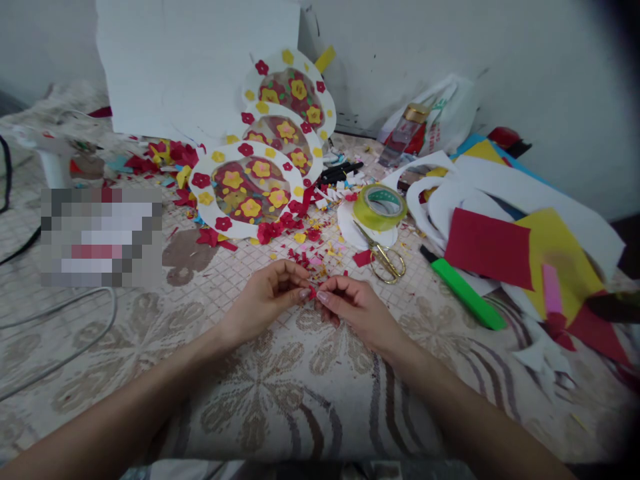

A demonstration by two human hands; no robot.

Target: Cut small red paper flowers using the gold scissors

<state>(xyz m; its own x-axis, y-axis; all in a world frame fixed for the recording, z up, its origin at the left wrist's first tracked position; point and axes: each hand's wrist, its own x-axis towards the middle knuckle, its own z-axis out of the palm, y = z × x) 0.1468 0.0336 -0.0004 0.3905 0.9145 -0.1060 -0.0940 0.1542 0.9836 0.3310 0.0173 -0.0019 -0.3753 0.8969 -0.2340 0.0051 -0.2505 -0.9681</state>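
A small red paper piece (313, 292) is pinched between the fingertips of both hands, above the patterned cloth. My left hand (273, 291) grips its left side, thumb against the fingers. On the other side my right hand (353, 303) is closed on it too. The fingers cover much of the piece, so its full shape is hidden. Just beyond the hands lie many red, yellow and pink paper scraps (320, 257). Gold-handled scissors (385, 260) rest to the right of them, their blades pointing away to the left.
Several white paper rings with red and yellow flowers (250, 230) stand behind the scraps. A roll of yellow tape (380, 207), a green cutter knife (470, 293), a red paper sheet (489, 248) and a clear bottle (403, 137) are on the right. A grey cable (95, 343) curves at left.
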